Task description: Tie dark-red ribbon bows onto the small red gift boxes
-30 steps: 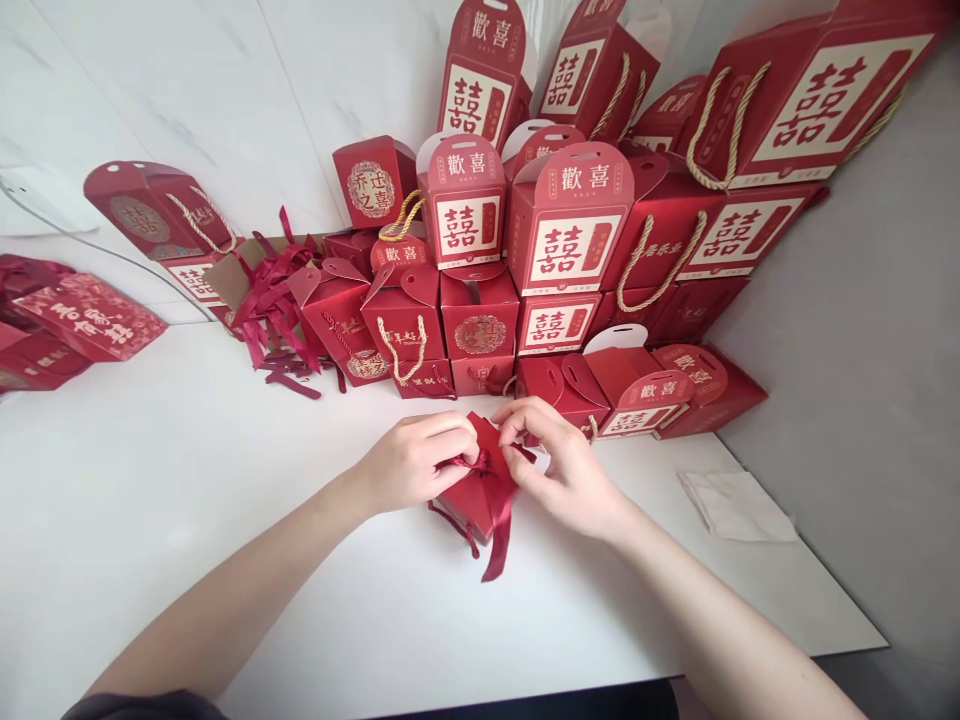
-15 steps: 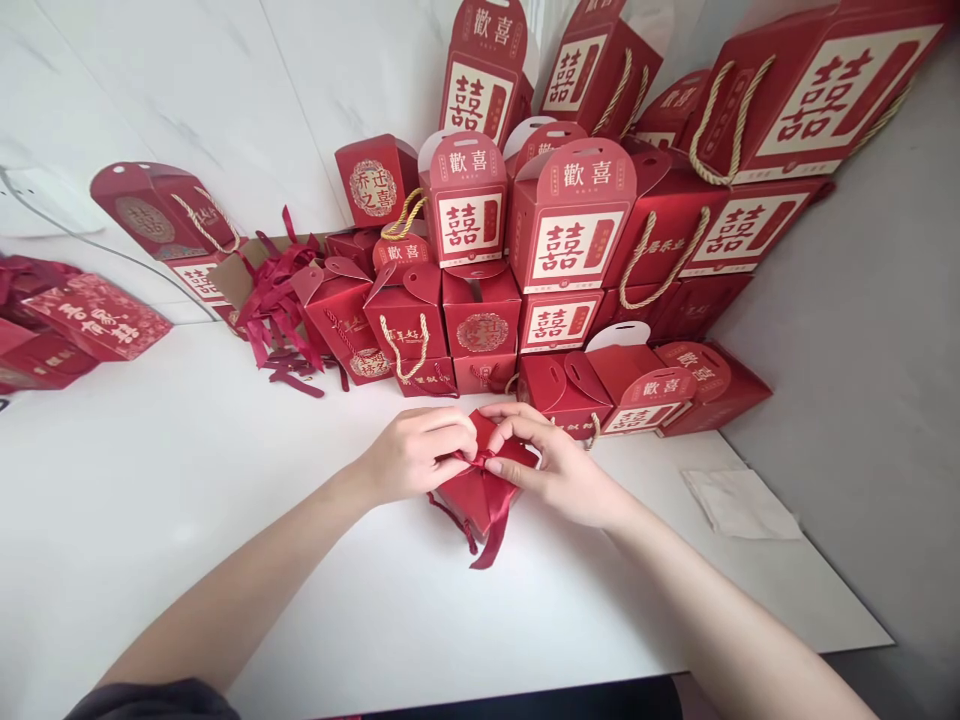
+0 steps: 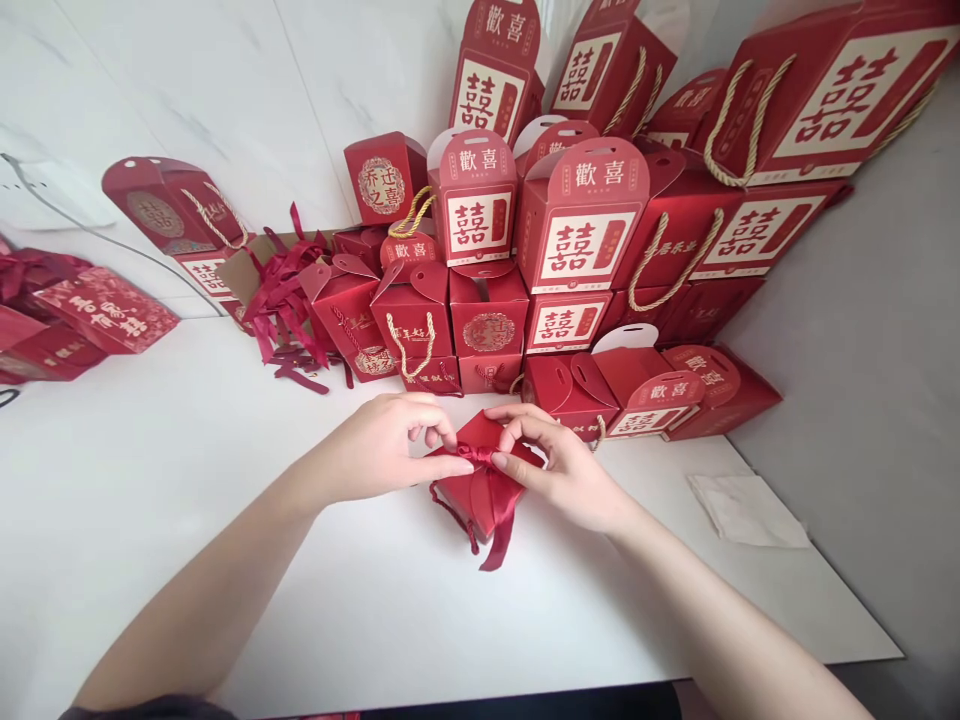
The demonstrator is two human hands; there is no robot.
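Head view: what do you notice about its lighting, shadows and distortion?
Head view: the smooth white table looks brightest at left, with soft shading near the bare right hand; head view again: the gold-roped red cardboard box at upper right looks stretched.

Red boxes (image 3: 585, 218) read 歡喜 and 囍; another box (image 3: 385, 180), 乔迁之喜.

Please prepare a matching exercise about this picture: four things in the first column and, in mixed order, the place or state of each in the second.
1. Right hand
2. Loose ribbons
3. Folded white cloth
4. Knotted ribbon

A. On the white tabletop, near the grey wall
B. Across the red gift box
C. Pinching at the knot
D. Spilling from the brown cardboard box

Pairs: 1-C, 2-D, 3-A, 4-B
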